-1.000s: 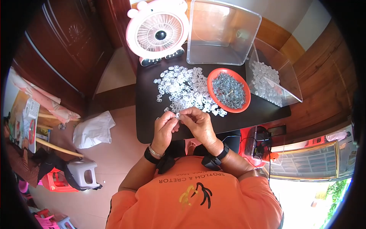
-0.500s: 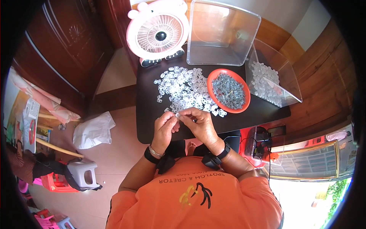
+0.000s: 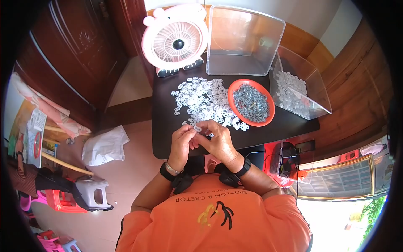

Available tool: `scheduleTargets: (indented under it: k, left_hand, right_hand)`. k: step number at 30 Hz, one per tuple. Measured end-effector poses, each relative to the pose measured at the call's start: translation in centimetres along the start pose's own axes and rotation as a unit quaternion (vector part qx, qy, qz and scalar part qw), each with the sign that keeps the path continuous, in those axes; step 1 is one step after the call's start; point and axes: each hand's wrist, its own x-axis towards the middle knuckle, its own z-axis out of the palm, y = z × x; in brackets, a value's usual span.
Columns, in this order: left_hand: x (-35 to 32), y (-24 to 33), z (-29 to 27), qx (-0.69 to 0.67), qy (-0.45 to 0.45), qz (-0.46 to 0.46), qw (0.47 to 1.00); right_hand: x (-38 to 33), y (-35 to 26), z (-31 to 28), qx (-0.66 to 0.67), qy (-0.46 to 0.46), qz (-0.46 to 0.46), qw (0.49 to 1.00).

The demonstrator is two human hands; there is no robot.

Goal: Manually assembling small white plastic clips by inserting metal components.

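My left hand (image 3: 180, 145) is closed, its thumb and forefinger pinching a small white plastic piece with two holes (image 3: 196, 129) over the table's near edge. My right hand (image 3: 220, 143) curls in from the other side, forefinger and thumb at the same piece; whether it also holds a small metal part is hidden. Just beyond my fingers lies a loose heap of like white pieces (image 3: 201, 98). To the right of the heap, a red bowl (image 3: 272, 112) is full of small grey metal parts (image 3: 251, 103).
The dark table (image 3: 166, 136) carries a pink fan (image 3: 150, 44) at its back left and an upright clear plastic bin (image 3: 239, 69) behind the bowl. A second clear bin (image 3: 317, 101) with whitish pieces stands at the right. A white bag (image 3: 105, 145) lies on the floor.
The white piece now shows its two-holed face between my fingers. My right thumb has shifted lower, and the right fingers have opened a little around the piece. The view has shifted slightly.
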Motion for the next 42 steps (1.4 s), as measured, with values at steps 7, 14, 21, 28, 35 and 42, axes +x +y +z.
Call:
scheduleTargets:
  k: [7,14,21,28,35,42]
  left_hand:
    - [-1.1,0.9,0.4,0.019,-0.011,-0.004,1.0]
    - [-1.3,1.1,0.4,0.0,-0.031,-0.007,1.0]
    - [-1.4,0.9,0.6,0.02,-0.021,-0.014,0.999]
    - [-1.6,1.2,0.4,0.039,-0.017,0.008,0.999]
    - [-1.5,1.3,0.1,0.068,-0.058,-0.008,0.996]
    - [-1.9,0.9,0.9,0.035,-0.029,0.003,0.999]
  right_hand:
    - [-0.4,-0.2,-1.0,-0.006,-0.004,-0.069,0.998]
    - [-0.6,-0.8,-1.5,-0.003,-0.022,-0.052,0.998]
    - [-0.8,-1.2,-1.3,0.007,-0.03,-0.018,0.999]
    - [-0.8,-1.7,-1.6,0.018,-0.053,-0.03,0.998]
    - [-1.0,-1.8,-1.7,0.002,-0.051,-0.08,0.996]
    - [-1.0,-2.0,-1.5,-0.023,-0.045,-0.07,0.996]
